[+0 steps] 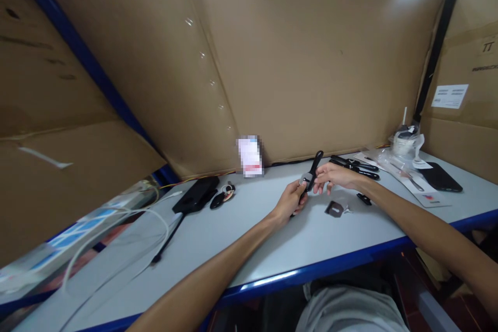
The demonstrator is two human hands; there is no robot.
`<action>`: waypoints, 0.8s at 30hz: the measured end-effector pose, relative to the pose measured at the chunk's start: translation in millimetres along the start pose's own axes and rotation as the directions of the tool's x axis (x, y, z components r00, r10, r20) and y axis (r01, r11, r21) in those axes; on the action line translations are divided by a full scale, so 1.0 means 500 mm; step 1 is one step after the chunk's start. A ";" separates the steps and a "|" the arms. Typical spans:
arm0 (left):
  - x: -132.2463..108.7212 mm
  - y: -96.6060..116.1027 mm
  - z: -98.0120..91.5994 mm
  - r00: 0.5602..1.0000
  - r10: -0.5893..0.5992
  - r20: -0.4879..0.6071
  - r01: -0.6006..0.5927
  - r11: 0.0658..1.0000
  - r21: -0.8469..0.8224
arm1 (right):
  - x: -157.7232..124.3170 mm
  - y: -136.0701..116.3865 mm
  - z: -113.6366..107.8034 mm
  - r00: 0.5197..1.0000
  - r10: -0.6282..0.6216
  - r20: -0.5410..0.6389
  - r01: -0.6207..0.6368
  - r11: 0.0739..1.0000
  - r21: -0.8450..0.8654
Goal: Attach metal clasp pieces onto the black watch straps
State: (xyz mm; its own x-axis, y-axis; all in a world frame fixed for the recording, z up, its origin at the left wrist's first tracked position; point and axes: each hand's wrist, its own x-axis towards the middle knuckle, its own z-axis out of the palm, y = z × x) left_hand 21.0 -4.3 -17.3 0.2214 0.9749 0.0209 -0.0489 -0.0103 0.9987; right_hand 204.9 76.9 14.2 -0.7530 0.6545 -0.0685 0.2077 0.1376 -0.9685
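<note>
Your left hand is wrapped around the lower part of a black-handled tool, thumb up against its grey metal middle; your right hand has its fingers parted and loosely bent, with nothing visible in them, and you cannot tell here whether their tips brush the tool. As a judgement, the tool could twist or slip if your left fingers ease while the right ones push on it, since only one hand clearly supports it; a careless sweep of your right forearm could also knock the small parts nearby toward the front edge of the bench. The tool runs up out of your left fingers, its handle slanting toward the back edge, with your right fingers just beside it on the right. Nearer the front edge, below your right hand, lie a dark metal plate, a small shiny piece touching or just beside it, and a small black part. Beyond your right hand, black handles lie near the back edge, and a phone rests toward the right end.
</note>
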 end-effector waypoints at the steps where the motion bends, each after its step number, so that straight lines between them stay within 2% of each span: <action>1: 0.000 -0.002 0.000 1.000 0.008 -0.009 -0.008 1.000 -0.003 | -0.001 -0.002 -0.001 1.000 -0.001 -0.013 0.001 1.000 -0.001; 5: 0.002 -0.006 -0.001 0.999 0.024 -0.035 -0.024 1.000 0.013 | -0.001 -0.003 -0.002 0.999 -0.003 -0.043 0.000 0.998 -0.069; 11: 0.001 -0.002 -0.002 1.000 -0.012 -0.016 0.012 1.000 -0.002 | 0.010 0.006 -0.015 0.999 -0.052 0.003 0.051 0.980 -0.194; 13: 0.001 -0.001 -0.004 0.999 -0.040 -0.020 0.039 0.998 -0.053 | 0.007 0.002 -0.031 0.996 -0.042 -0.078 0.016 0.951 -0.308; 15: 0.001 0.000 -0.007 0.997 -0.066 -0.032 0.061 0.990 -0.123 | -0.002 -0.006 -0.054 0.967 -0.077 -0.241 -0.061 0.853 -0.518; 17: 0.002 0.001 -0.009 0.995 -0.085 -0.043 0.076 0.980 -0.182 | -0.018 -0.015 -0.078 0.916 -0.153 -0.371 -0.185 0.661 -0.728; 18: 0.002 0.001 -0.011 0.995 -0.092 -0.048 0.081 0.976 -0.200 | -0.027 -0.020 -0.089 0.902 -0.164 -0.398 -0.250 0.555 -0.794; 20: 0.002 0.001 -0.013 0.993 -0.103 -0.049 0.091 0.972 -0.218 | -0.046 -0.029 -0.106 0.905 -0.080 -0.419 -0.352 0.415 -0.839; 22: 0.003 0.000 -0.016 0.992 -0.121 -0.041 0.108 0.967 -0.232 | -0.064 -0.038 -0.116 0.901 0.103 -0.421 -0.425 0.394 -0.815; 24: 0.004 0.001 -0.018 0.990 -0.136 -0.036 0.123 0.959 -0.257 | -0.079 -0.044 -0.119 0.883 0.251 -0.397 -0.469 0.418 -0.778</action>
State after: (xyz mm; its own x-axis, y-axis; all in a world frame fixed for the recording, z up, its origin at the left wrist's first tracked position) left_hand 12.7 -0.3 -17.3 0.1905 0.9747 -0.1170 -0.2703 0.1667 0.9482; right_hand 267.4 92.3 52.6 -0.3647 0.9074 -0.2089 0.9257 0.3292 -0.1863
